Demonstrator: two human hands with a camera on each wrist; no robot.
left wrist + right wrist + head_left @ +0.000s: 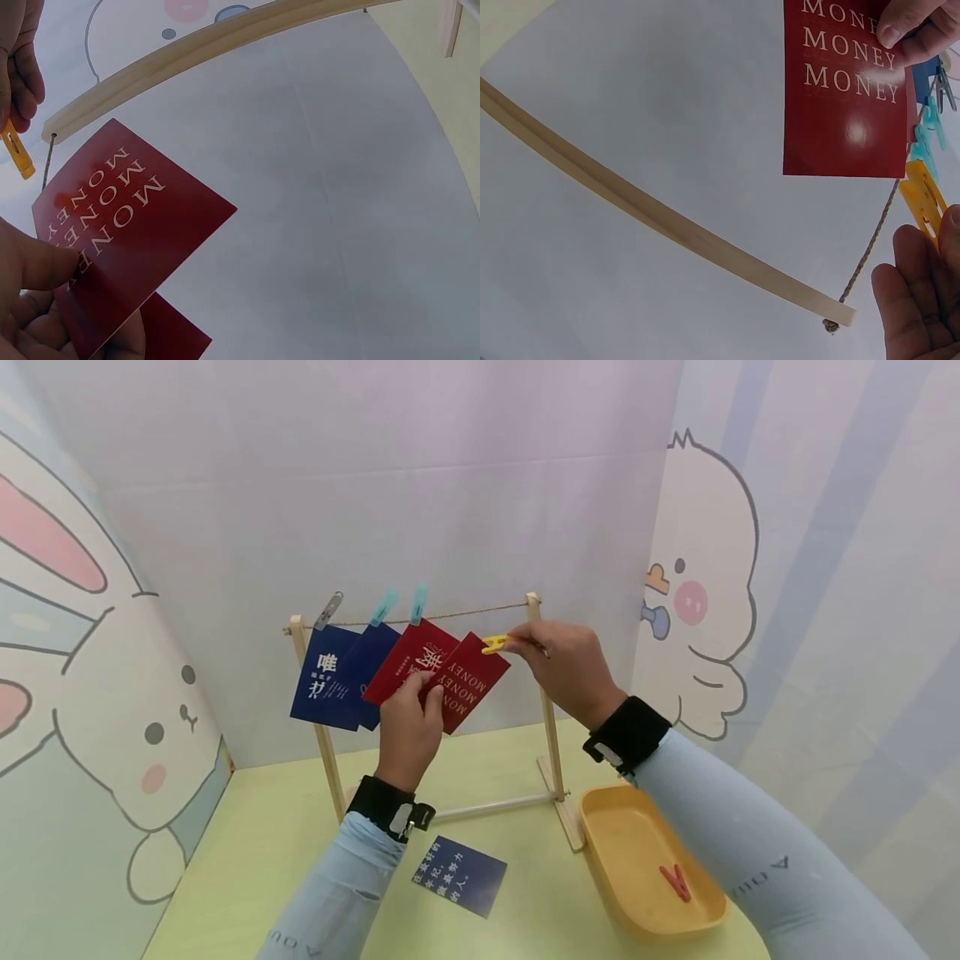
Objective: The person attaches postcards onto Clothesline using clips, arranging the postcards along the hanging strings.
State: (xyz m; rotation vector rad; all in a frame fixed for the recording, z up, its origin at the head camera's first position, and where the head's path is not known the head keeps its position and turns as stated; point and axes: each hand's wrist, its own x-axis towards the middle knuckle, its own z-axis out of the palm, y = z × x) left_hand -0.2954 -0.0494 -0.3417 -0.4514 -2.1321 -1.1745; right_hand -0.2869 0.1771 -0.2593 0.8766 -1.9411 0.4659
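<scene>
My left hand [411, 727] pinches a red card [471, 681] printed with MONEY between thumb and fingers, up close to the string [874, 244]. In my right hand [573, 668] a yellow clothespin [495, 644] is pinched, its tip right at the card's upper corner. Left of that card, another red card [408, 656] hangs from a teal clothespin [418, 603] and is partly overlapped. Farther left hang a dark blue card [367, 668] under a second teal clothespin [384, 607] and a blue card [318, 685] under a grey clothespin [328, 610].
The string runs between two wooden posts, the right one [551, 727] standing on a flat foot. A blue card [460, 875] lies on the yellow-green table [247, 827]. An orange-yellow tray [622, 893] at the right holds a red clothespin [675, 882].
</scene>
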